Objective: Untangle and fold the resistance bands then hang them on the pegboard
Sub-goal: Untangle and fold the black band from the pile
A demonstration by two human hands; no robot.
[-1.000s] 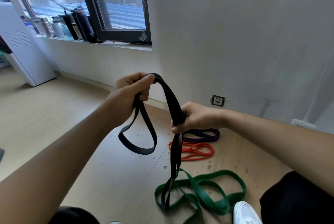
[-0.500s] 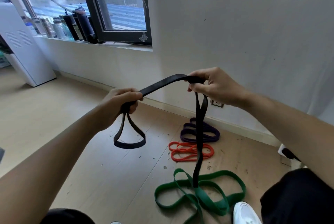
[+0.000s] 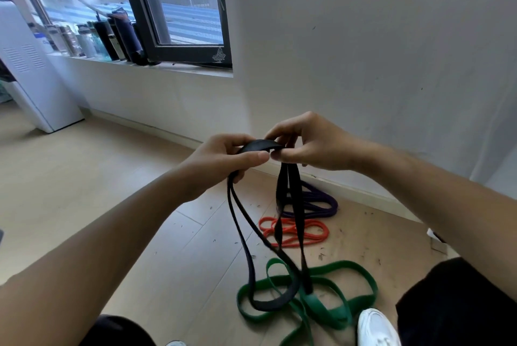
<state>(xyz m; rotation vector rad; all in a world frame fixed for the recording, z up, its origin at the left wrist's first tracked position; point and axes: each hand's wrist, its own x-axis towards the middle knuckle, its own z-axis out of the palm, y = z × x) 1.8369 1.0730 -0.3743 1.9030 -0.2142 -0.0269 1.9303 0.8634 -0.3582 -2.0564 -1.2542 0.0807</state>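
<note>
Green band (image 3: 349, 266) lies tangled on the floor (image 3: 112, 192), below both grips. The black band (image 3: 237, 222) hangs in long loops down over it. The left grip (image 3: 221, 158) and right grip (image 3: 310, 144), close together, each pinch its top fold. Beyond the grips lie the orange band (image 3: 316, 227), then the purple band (image 3: 321, 200).

Both bare forearms reach fwd and converge. L hand (image 3: 221, 161): knuckles up, thumb stretched toward R hand, fingers curled round black band (image 3: 296, 206). R hand (image 3: 313, 144): just beside L, slightly higher, thumb & forefinger pinching the band's top fold. Thumb tips nearly touch. Wrists approx. level.
</note>
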